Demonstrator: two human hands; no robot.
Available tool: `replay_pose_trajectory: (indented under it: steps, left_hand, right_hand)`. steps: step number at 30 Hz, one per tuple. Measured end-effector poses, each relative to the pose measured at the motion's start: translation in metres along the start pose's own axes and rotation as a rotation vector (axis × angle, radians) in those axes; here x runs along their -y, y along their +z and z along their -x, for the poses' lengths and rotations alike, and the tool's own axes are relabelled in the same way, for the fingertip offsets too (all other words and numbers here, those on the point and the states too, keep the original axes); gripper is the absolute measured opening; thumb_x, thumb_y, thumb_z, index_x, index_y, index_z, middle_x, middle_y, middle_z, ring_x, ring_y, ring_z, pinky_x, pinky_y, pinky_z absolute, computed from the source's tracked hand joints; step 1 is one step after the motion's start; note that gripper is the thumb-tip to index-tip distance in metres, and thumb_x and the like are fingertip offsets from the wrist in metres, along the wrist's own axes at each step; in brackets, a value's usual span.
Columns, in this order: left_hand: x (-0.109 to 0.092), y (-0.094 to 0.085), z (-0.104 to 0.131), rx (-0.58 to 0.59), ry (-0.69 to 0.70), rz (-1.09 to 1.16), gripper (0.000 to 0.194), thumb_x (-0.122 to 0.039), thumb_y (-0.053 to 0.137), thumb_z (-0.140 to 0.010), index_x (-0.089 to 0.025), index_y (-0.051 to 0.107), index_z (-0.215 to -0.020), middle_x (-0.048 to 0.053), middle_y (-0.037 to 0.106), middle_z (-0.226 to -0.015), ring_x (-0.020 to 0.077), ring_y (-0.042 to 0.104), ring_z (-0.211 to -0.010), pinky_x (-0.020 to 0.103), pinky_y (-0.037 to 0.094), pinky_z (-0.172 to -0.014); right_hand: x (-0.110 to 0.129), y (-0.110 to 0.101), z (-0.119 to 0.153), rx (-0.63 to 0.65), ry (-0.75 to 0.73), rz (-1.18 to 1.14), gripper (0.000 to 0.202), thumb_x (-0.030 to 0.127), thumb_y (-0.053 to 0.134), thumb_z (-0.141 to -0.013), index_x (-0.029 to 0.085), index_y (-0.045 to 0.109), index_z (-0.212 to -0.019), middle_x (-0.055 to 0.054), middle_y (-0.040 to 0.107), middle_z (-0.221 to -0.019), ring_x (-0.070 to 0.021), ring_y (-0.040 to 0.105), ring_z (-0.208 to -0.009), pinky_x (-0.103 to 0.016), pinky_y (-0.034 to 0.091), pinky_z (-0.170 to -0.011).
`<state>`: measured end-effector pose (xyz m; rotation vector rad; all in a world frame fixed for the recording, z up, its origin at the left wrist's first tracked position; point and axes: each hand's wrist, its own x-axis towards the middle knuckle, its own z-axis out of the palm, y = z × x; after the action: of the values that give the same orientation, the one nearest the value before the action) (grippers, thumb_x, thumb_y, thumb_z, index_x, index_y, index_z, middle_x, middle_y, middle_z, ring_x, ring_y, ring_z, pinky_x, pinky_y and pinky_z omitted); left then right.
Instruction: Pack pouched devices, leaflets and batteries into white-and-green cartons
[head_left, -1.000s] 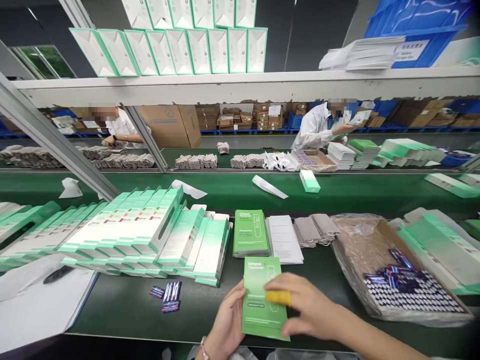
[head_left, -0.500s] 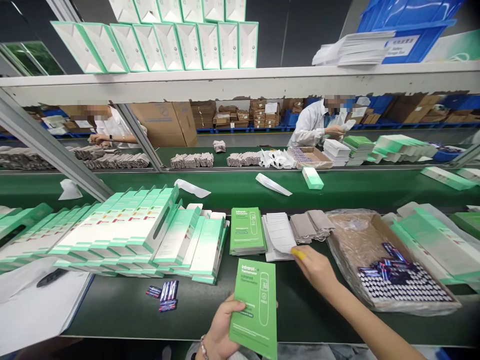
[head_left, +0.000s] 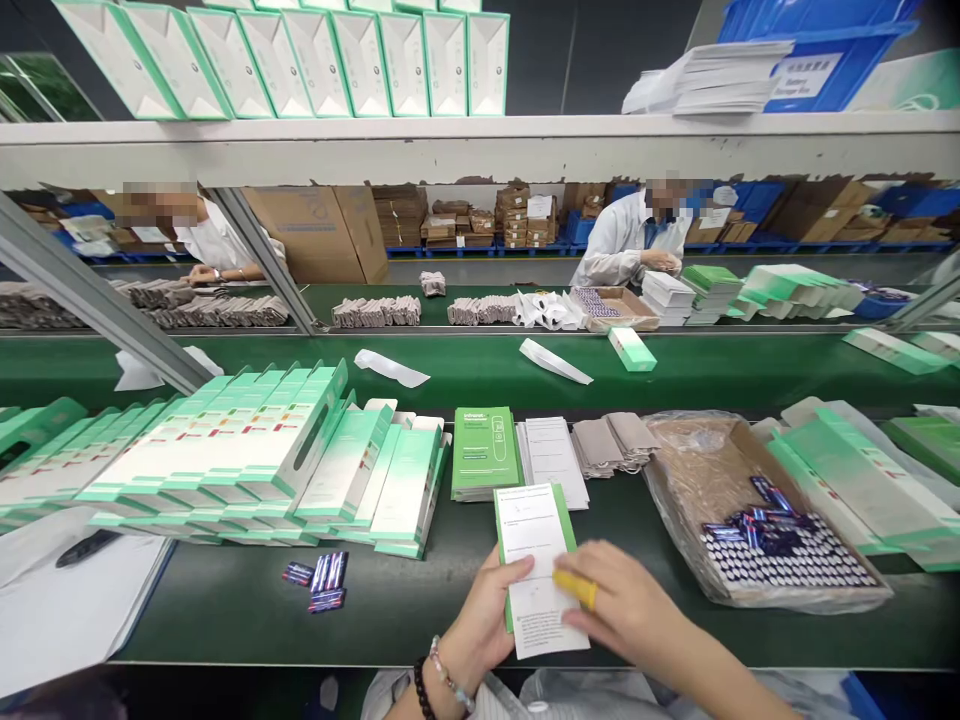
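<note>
My left hand [head_left: 491,610] grips a green booklet [head_left: 564,520] with a white printed leaflet [head_left: 531,540] lying on its front, the thumb pressing on the leaflet. My right hand [head_left: 615,600], blurred and with a yellow cover on one finger, is at the leaflet's right edge; whether it pinches the paper is unclear. Just beyond are a stack of green booklets [head_left: 486,450], a stack of white leaflets [head_left: 553,460] and folded grey-beige pouches [head_left: 611,443].
Green-white boxes [head_left: 247,430] fill the left, near loose batteries [head_left: 319,580] and papers with a pen [head_left: 86,548]. A battery tray [head_left: 780,540] stands right. A shelf [head_left: 480,155] crosses above; two people work beyond the belt [head_left: 465,370].
My right hand has come from the leaflet stack to the booklet in my left hand. A white leaflet now covers the booklet's front. The whole view has shifted slightly.
</note>
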<state>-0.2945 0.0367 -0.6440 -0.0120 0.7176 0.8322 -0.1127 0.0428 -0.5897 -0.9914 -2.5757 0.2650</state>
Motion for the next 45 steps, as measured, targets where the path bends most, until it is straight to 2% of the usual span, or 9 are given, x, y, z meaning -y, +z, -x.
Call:
replay_pose_trajectory:
  steps: [3, 9, 15, 21, 23, 27, 36, 41, 45]
  left_hand:
    - [0.002, 0.003, 0.005, 0.038, -0.030, -0.103, 0.057, -0.015, 0.074, -0.073, -0.014, 0.052, -0.126, 0.013, 0.073, -0.105, 0.0275, 0.071, -0.086, 0.040, 0.054, -0.078]
    - [0.001, 0.001, 0.008, 0.047, -0.048, -0.168, 0.062, -0.016, 0.076, -0.071, -0.013, 0.050, -0.127, 0.013, 0.074, -0.102, 0.0270, 0.072, -0.084, 0.037, 0.053, -0.077]
    - [0.001, -0.007, 0.008, 0.044, -0.061, -0.185, 0.053, -0.018, 0.076, -0.074, -0.015, 0.054, -0.123, 0.015, 0.070, -0.115, 0.0287, 0.071, -0.094, 0.038, 0.053, -0.081]
    - [0.003, -0.008, 0.011, 0.024, -0.097, -0.167, 0.050, -0.012, 0.071, -0.074, -0.012, 0.052, -0.121, 0.017, 0.070, -0.115, 0.0316, 0.070, -0.099, 0.040, 0.054, -0.083]
    - [0.003, -0.011, 0.011, -0.001, -0.121, -0.135, 0.051, -0.010, 0.068, -0.075, -0.012, 0.051, -0.122, 0.017, 0.070, -0.114, 0.0318, 0.070, -0.098, 0.041, 0.054, -0.083]
    - [0.005, -0.019, 0.008, -0.029, -0.159, -0.082, 0.045, -0.014, 0.066, -0.079, -0.011, 0.050, -0.122, 0.017, 0.073, -0.106, 0.0320, 0.071, -0.095, 0.041, 0.054, -0.082]
    - [0.011, -0.018, 0.002, -0.049, -0.181, -0.078, 0.046, -0.008, 0.063, -0.077, -0.007, 0.051, -0.121, 0.019, 0.073, -0.102, 0.0318, 0.072, -0.089, 0.042, 0.053, -0.080]
    - [0.011, -0.016, 0.006, -0.013, -0.177, -0.057, 0.046, -0.008, 0.063, -0.077, -0.008, 0.051, -0.122, 0.019, 0.073, -0.105, 0.0323, 0.071, -0.091, 0.045, 0.052, -0.084]
    - [0.013, -0.016, 0.006, -0.010, -0.172, -0.047, 0.043, -0.007, 0.063, -0.077, -0.009, 0.052, -0.119, 0.018, 0.073, -0.105, 0.0312, 0.072, -0.089, 0.045, 0.052, -0.085]
  right_hand:
    - [-0.020, -0.002, -0.013, -0.021, 0.160, 0.129, 0.045, 0.029, 0.057, -0.092, 0.010, 0.050, -0.132, -0.019, 0.060, -0.129, -0.0299, 0.055, -0.115, -0.047, 0.051, -0.091]
    - [-0.039, 0.006, -0.022, 0.155, 0.193, 0.076, 0.039, 0.019, 0.049, -0.093, 0.015, 0.052, -0.132, -0.013, 0.063, -0.124, -0.0257, 0.057, -0.117, -0.052, 0.042, -0.106]
    - [-0.137, -0.011, -0.023, 0.127, 0.500, 0.360, 0.037, 0.016, 0.035, -0.097, 0.008, 0.060, -0.123, -0.020, 0.063, -0.117, -0.0292, 0.059, -0.111, -0.046, 0.048, -0.095]
    - [-0.202, -0.016, -0.039, 0.368, 0.388, 0.401, 0.063, 0.002, 0.053, -0.074, 0.018, 0.055, -0.134, -0.018, 0.051, -0.137, -0.0329, 0.054, -0.117, -0.050, 0.042, -0.098]
    - [-0.208, -0.015, -0.041, 0.435, 0.338, 0.399, 0.068, 0.005, 0.058, -0.068, 0.018, 0.054, -0.135, -0.016, 0.058, -0.131, -0.0350, 0.050, -0.123, -0.058, 0.033, -0.105]
    - [-0.207, -0.018, -0.036, 0.477, 0.253, 0.417, 0.064, 0.006, 0.054, -0.073, 0.013, 0.051, -0.137, -0.016, 0.060, -0.126, -0.0286, 0.049, -0.124, -0.053, 0.024, -0.113]
    - [-0.195, -0.027, -0.033, 0.428, 0.155, 0.482, 0.049, 0.007, 0.047, -0.087, 0.029, 0.058, -0.130, -0.013, 0.059, -0.112, -0.0289, 0.054, -0.109, -0.049, 0.040, -0.097]
    - [-0.203, -0.036, -0.038, 0.431, 0.077, 0.462, 0.042, 0.002, 0.052, -0.082, 0.021, 0.063, -0.119, -0.016, 0.049, -0.136, -0.0306, 0.043, -0.130, -0.051, 0.032, -0.106]
    - [-0.203, -0.042, -0.042, 0.489, 0.017, 0.397, 0.034, -0.002, 0.051, -0.081, 0.018, 0.065, -0.104, -0.012, 0.062, -0.122, -0.0250, 0.050, -0.123, -0.046, 0.030, -0.108]
